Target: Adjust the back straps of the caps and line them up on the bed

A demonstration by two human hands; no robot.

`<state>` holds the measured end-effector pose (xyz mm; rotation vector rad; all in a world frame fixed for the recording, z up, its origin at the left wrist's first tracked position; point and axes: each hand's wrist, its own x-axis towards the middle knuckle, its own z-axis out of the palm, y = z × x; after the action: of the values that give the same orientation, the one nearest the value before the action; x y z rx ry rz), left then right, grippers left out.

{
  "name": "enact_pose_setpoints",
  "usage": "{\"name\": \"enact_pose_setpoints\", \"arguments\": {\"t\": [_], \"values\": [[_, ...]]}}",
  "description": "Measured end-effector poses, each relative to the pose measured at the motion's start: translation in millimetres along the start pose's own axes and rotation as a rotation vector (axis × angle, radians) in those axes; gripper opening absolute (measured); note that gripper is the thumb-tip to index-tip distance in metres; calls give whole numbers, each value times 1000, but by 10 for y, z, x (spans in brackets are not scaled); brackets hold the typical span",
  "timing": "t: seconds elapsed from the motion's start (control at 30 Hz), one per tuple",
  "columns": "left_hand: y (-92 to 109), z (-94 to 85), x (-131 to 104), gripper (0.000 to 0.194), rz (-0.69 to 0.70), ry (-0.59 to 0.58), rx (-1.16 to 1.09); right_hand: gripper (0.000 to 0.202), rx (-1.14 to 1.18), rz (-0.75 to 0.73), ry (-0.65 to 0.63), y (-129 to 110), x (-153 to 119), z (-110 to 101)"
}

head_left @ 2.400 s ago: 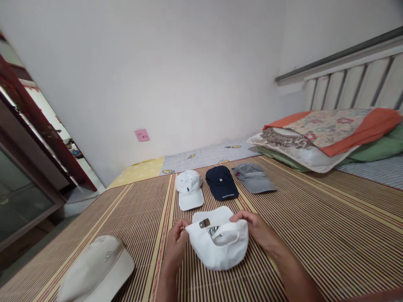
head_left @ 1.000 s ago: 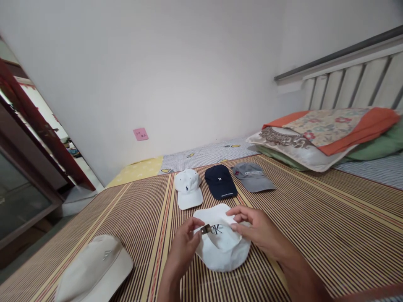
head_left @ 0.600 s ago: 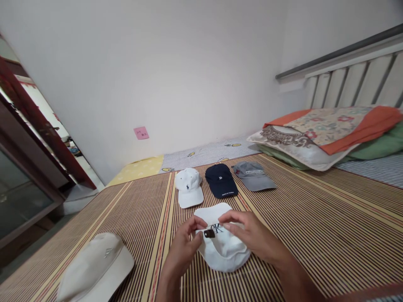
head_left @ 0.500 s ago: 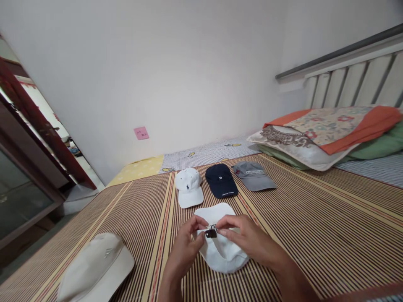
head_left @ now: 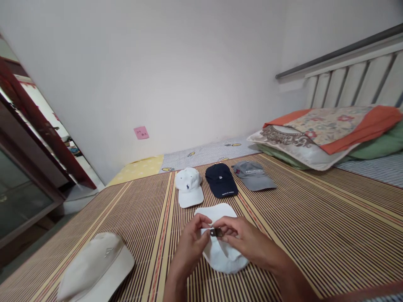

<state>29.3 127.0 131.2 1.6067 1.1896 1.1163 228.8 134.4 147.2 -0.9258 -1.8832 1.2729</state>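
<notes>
A white cap (head_left: 225, 261) lies upside down on the striped mat, its brim pointing away from me. Over its opening, my left hand (head_left: 191, 245) pinches the white back strap between thumb and fingers. My right hand (head_left: 247, 240) is closed at the other side of the strap, its fingertips against a small dark tab (head_left: 215, 232) with a light dot. The fingers partly hide the strap and its fastening. Just beyond the brim sit a white cap with a dark logo (head_left: 189, 184), a navy cap (head_left: 220, 181) and a grey cap (head_left: 254, 176).
A beige cap (head_left: 97, 266) rests at the lower left of the mat (head_left: 315, 235). Pillows with an orange-edged floral cover (head_left: 340, 126) are stacked at the right. A white wall (head_left: 204, 75) rises behind, and a doorway stands at the left.
My left hand has shifted slightly right and the two hands are closer together. The dark tab has moved a little right, towards my right fingertips. The other caps have not moved.
</notes>
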Motion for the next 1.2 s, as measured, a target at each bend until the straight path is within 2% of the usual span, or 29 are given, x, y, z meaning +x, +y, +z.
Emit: {"name": "enact_pose_setpoints", "arguments": {"t": [0.2,0.43,0.73,1.0,1.1,1.2], "values": [[-47,1,3,17,12,-10,72,37,-7,-32,50,87,62,24],[33,-54,-16,10,10,2,360,33,-63,2,66,92,42,7],[-68,10,9,22,10,-53,164,35,-76,23,54,70,41,27],[-164,-96,29,30,-35,-106,14,15,-372,146,114,85,-79,-115],[-240,-104,54,33,-35,-100,-11,19,-438,224,106,99,-101,-141],[-277,-112,62,39,-40,-98,-19,25,-380,224,84,101,-111,-166]]}}
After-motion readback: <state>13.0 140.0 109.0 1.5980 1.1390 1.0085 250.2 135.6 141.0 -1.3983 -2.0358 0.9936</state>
